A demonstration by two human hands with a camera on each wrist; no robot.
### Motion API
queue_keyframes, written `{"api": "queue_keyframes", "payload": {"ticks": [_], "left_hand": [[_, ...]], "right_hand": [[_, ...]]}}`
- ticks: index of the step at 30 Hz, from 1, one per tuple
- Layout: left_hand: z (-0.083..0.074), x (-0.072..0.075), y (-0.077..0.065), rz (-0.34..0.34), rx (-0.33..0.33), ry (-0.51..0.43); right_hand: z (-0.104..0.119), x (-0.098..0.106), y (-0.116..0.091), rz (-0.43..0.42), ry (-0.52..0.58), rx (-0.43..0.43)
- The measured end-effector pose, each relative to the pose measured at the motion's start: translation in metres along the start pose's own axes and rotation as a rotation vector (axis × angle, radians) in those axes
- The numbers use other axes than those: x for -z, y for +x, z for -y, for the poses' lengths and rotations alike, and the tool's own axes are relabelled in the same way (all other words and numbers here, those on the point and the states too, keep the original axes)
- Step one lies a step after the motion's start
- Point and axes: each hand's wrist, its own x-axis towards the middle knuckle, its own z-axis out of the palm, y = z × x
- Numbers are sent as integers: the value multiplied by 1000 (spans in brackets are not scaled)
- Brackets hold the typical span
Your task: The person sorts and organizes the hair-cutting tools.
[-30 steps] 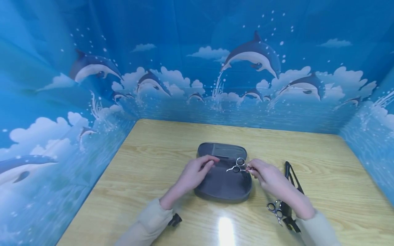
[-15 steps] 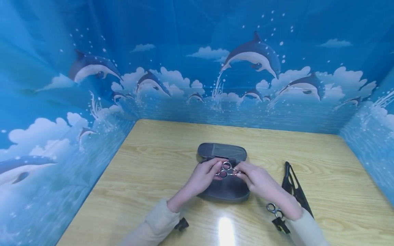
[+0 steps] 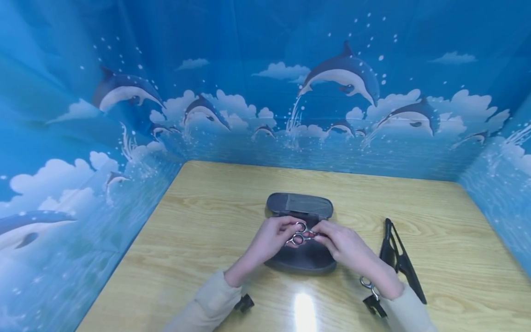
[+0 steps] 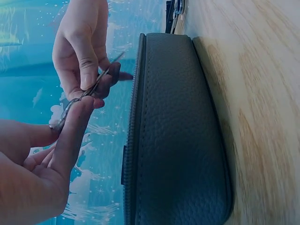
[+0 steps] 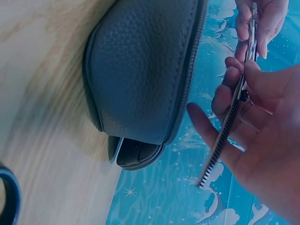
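Thinning scissors (image 5: 227, 124), silver with a toothed blade, are held between both hands above a dark grey zip case (image 3: 304, 260). My left hand (image 3: 269, 237) pinches them at the finger rings, thumb against fingers. On the blade side, near the pivot, my right hand (image 3: 342, 240) grips them between thumb and fingers. The toothed blade slants across the right palm in the right wrist view. The case stands open, its lid (image 3: 311, 203) laid back on the far side; the hands cover part of its inside.
Right of the case lies a long black tool (image 3: 387, 249) with a looped, hinged shape. A second pair of scissors (image 3: 366, 282) lies near it, partly hidden by the right forearm. A dolphin-print curtain (image 3: 265, 92) surrounds the wooden table (image 3: 207, 198).
The left hand, apart from the scissors a second ago, has come right and pinched their finger rings. The right hand has brought the scissors left and slightly towards me.
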Motion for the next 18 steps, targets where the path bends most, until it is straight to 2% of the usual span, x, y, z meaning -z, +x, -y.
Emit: {"api": "queue_keyframes", "payload": {"ticks": [7, 18], "left_hand": [[2, 2, 2, 17, 58, -95], [2, 2, 4, 13, 81, -101]], "right_hand": [[-2, 1, 0, -16, -4, -21], [-7, 5, 0, -7, 44, 13]]}}
